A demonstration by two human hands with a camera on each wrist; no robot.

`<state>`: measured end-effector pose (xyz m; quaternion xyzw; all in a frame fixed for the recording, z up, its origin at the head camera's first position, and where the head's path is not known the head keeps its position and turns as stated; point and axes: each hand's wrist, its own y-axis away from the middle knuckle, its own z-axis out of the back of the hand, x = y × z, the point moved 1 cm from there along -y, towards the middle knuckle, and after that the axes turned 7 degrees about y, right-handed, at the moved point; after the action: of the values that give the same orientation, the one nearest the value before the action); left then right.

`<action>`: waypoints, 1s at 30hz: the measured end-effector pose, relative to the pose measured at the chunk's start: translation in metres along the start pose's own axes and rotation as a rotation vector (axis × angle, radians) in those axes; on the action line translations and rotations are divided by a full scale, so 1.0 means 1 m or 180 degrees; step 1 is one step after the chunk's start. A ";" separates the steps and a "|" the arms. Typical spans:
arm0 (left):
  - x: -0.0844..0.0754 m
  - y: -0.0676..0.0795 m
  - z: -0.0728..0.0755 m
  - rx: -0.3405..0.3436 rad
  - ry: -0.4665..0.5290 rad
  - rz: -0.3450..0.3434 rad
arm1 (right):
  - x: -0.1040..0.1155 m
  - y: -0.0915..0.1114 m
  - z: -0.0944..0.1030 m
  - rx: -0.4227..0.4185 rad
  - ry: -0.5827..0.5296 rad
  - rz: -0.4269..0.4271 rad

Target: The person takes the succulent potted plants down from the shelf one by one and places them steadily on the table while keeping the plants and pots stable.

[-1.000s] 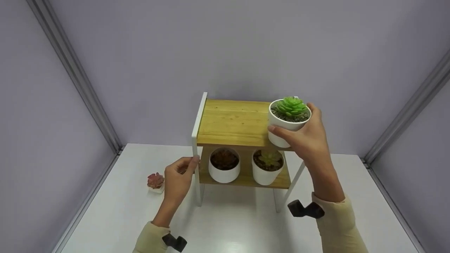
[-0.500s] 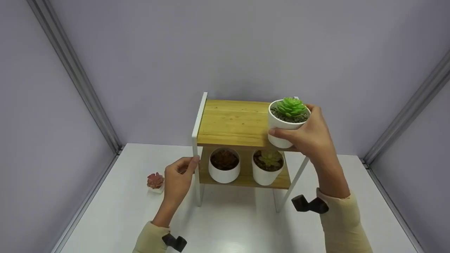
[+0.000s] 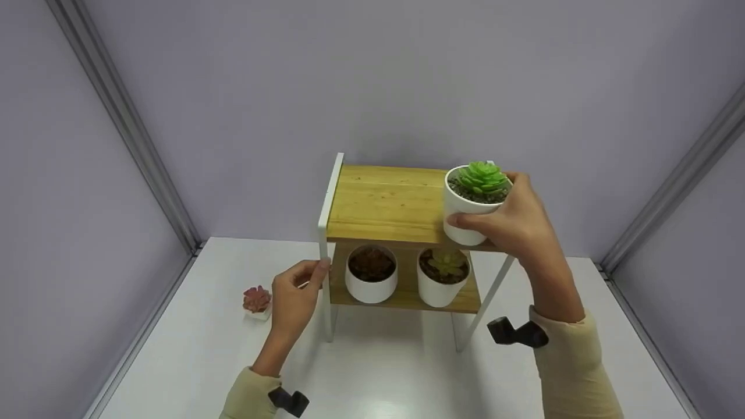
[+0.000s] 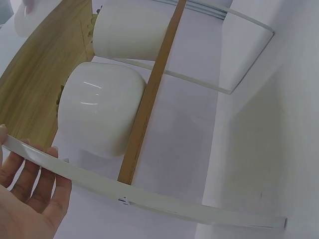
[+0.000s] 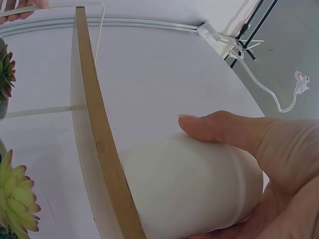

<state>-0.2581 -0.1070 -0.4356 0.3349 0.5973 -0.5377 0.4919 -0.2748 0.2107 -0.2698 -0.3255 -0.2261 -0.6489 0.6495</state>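
Observation:
A two-tier plant stand with wooden shelves (image 3: 390, 201) and white metal legs stands on the white table. My right hand (image 3: 515, 224) grips a white pot (image 3: 465, 212) with a bright green succulent (image 3: 483, 177), thumb in front; the pot stands upright at the right end of the upper shelf. In the right wrist view the pot's base (image 5: 132, 191) meets the shelf. My left hand (image 3: 297, 294) pinches the stand's left front leg (image 3: 325, 250) between thumb and fingers; in the left wrist view the fingers (image 4: 37, 189) curl round that white bar.
The lower shelf holds a white pot (image 3: 372, 290) with a dark reddish plant and another pot (image 3: 439, 291) with a yellow-green succulent (image 3: 447, 262). A small pink succulent (image 3: 256, 299) in a white base sits left of the stand. Grey walls (image 3: 407, 75) enclose the table.
My right wrist and forearm have shifted slightly to the right, and the thumb has slid a little along the pot. The pot stays almost in place. My left hand has not moved.

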 end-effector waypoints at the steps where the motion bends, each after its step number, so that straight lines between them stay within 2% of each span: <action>1: 0.000 0.000 0.000 -0.0001 -0.0016 0.0002 | 0.000 0.000 0.000 0.0006 0.0011 -0.0005; 14: 0.000 -0.001 0.000 0.0023 -0.0046 -0.0051 | 0.000 -0.001 0.003 0.0039 0.0074 -0.0012; 21: 0.001 0.000 0.000 0.0005 -0.0057 -0.0056 | 0.003 0.004 0.005 0.0053 -0.0057 0.0007; 30: -0.001 -0.001 0.000 -0.0002 -0.0111 -0.0086 | 0.011 0.017 0.009 -0.0065 -0.0114 0.0193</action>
<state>-0.2584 -0.1075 -0.4348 0.3172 0.5933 -0.5498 0.4951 -0.2562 0.2086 -0.2580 -0.3504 -0.2211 -0.6252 0.6614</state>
